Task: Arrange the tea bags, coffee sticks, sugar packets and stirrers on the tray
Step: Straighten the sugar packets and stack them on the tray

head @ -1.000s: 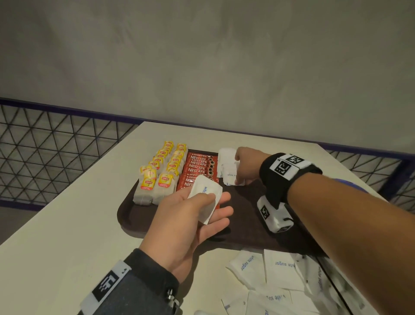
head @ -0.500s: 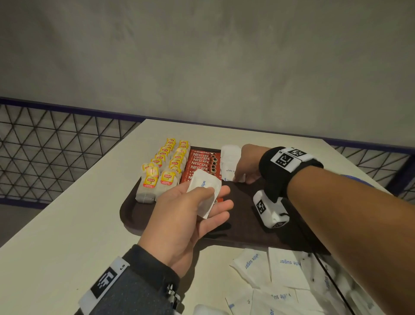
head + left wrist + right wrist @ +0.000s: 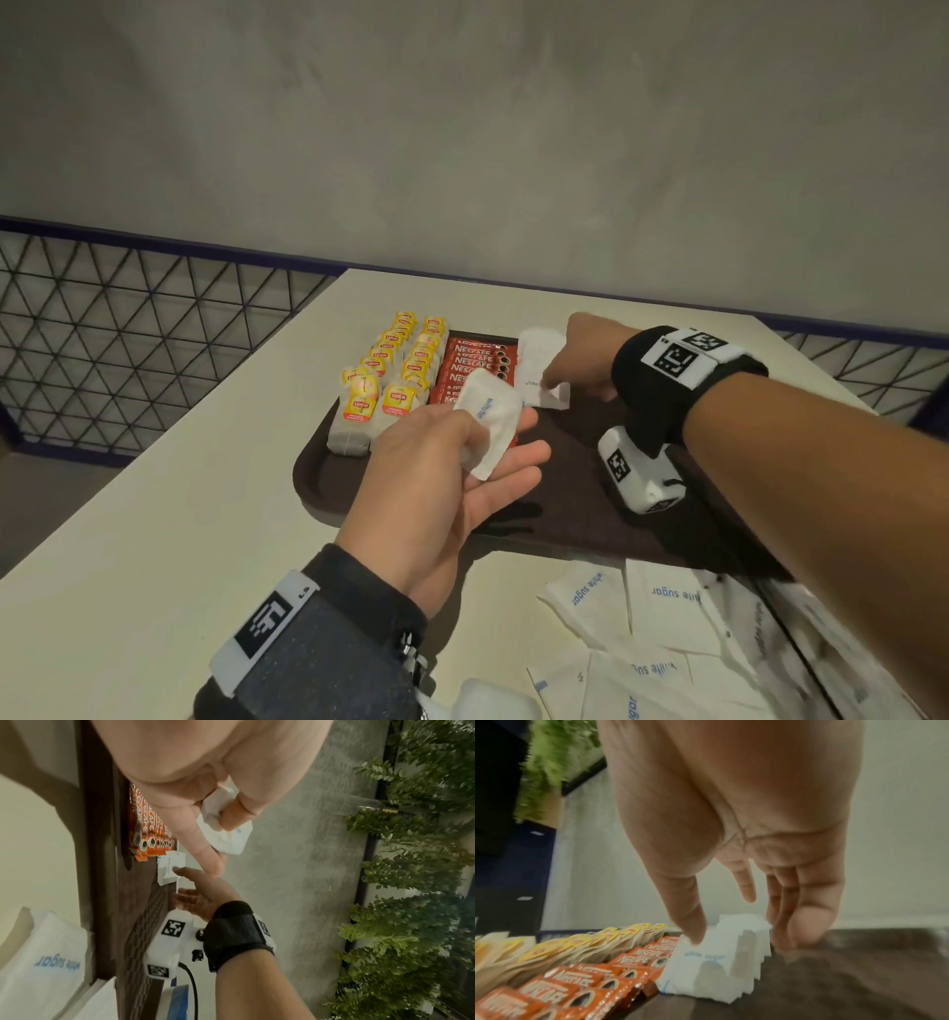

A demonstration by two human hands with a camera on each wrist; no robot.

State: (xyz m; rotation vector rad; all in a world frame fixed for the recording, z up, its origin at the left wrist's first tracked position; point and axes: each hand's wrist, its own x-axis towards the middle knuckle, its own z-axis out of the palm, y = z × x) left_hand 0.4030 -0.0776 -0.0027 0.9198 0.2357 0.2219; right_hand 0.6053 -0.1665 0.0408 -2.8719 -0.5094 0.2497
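A dark brown tray carries two rows of yellow-tagged tea bags, a row of red coffee sticks and a short upright row of white sugar packets. My left hand hovers over the tray's near left and pinches one white sugar packet between thumb and fingers. My right hand is at the sugar row. In the right wrist view its thumb touches the front packet, and its straight fingers reach down to the tray on the row's right side.
Several loose white sugar packets lie on the pale table just in front of the tray's near edge. The tray's near and right parts are bare. A mesh railing runs behind the table on the left.
My right hand has shifted slightly along the sugar row, so its thumb now rests on the front packet. The left hand still holds its packet in about the same place.
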